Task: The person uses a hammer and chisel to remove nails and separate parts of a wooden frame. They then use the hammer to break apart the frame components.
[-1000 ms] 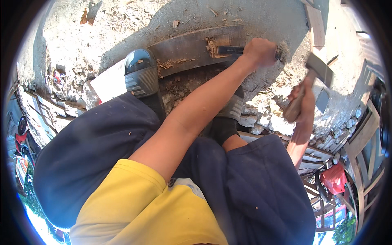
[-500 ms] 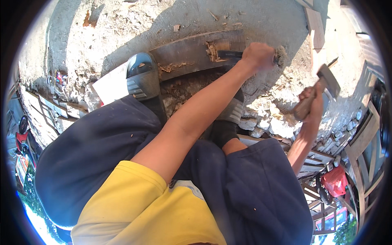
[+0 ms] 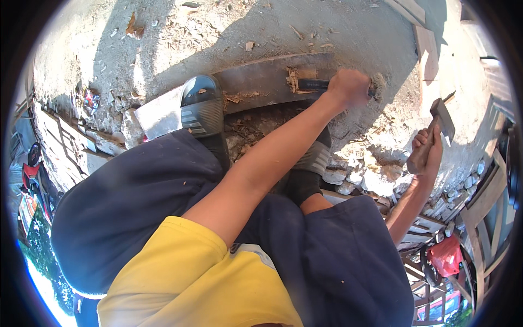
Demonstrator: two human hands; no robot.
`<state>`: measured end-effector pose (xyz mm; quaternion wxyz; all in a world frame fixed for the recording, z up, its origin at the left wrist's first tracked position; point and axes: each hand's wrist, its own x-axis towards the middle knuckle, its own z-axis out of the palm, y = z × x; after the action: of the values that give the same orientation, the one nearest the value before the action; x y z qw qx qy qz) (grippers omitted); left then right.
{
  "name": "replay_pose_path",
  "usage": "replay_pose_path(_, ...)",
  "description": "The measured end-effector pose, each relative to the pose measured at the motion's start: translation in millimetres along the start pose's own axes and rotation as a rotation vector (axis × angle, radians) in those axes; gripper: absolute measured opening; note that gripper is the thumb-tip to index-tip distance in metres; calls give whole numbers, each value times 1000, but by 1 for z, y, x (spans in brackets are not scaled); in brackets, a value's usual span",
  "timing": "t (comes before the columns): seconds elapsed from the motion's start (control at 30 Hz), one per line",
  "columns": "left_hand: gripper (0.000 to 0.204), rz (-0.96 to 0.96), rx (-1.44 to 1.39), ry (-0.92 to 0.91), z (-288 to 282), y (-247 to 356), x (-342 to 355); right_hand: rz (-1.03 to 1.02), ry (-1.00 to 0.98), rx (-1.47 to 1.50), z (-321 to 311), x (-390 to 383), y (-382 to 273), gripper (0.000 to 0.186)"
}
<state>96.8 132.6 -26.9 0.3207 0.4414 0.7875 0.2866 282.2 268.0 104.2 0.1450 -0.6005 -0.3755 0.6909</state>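
Observation:
My left hand (image 3: 348,89) is closed around the handle end of a chisel (image 3: 313,85). The chisel's dark flat blade lies low over a curved wooden board (image 3: 256,82), its tip at a rough notch with torn fibres and shavings. Most of the handle is hidden in the fist. Off to the right, my right hand (image 3: 428,146) grips the short wooden handle of a hatchet (image 3: 444,121), held up with its metal head away from the board and the chisel. My sandalled feet (image 3: 202,106) rest on or against the board.
Wood chips (image 3: 250,46) lie scattered over the dusty ground beyond the board. Broken stones (image 3: 376,177) line the ground near my right foot. Planks (image 3: 427,65) lie at the far right; a red plastic bag (image 3: 445,255) is at the lower right.
The whole view has shifted a little, so the scene sits lower and further right. The hatchet, blurred earlier, now shows more sharply. The chisel remains at the notch.

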Motion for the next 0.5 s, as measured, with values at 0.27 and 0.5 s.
replay_pose_path(0.27,23,-3,-45,26,-10,6,-12,286,-145,-344,61,-67,19,32)
replay_pose_path(0.5,27,-5,-82,4,-16,5,-18,186,-60,-276,16,-68,-2,36)
